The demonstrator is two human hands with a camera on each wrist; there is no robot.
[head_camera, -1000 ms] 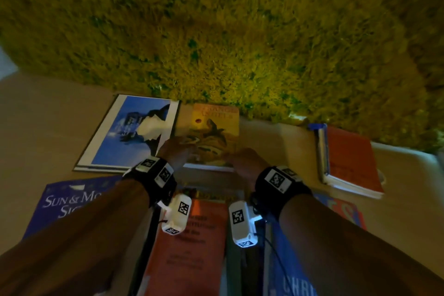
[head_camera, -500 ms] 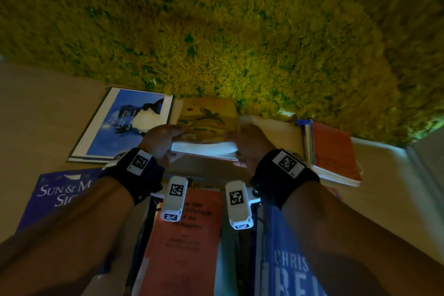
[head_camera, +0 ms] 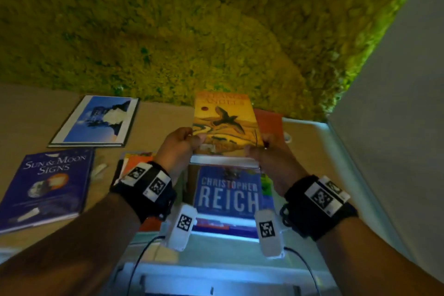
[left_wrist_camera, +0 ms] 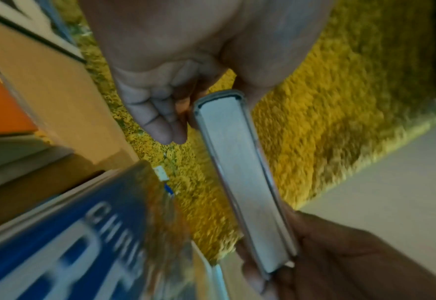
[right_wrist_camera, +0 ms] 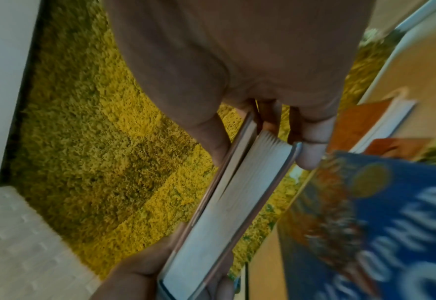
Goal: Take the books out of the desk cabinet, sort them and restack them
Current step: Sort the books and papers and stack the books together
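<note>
A yellow paperback with a flying bird on its cover (head_camera: 224, 122) is lifted above the desk, tilted toward me. My left hand (head_camera: 179, 144) grips its near left corner and my right hand (head_camera: 266, 151) grips its near right corner. The wrist views show the book's page edge (left_wrist_camera: 239, 172) (right_wrist_camera: 227, 205) between thumb and fingers. Below it lies a blue book lettered CHRISTOPHER REICH (head_camera: 228, 192).
A blue-and-white picture book (head_camera: 96, 120) and a purple Sun & Moon Signs book (head_camera: 45, 185) lie at the left on the beige desk (head_camera: 28, 113). An orange book (head_camera: 269, 120) lies behind the held one. A green moss wall (head_camera: 192, 31) rises behind; a white wall (head_camera: 396, 103) stands right.
Both hands took the yellow bird book off the desk and carried it up and to the right; it now hangs over the blue Reich book.
</note>
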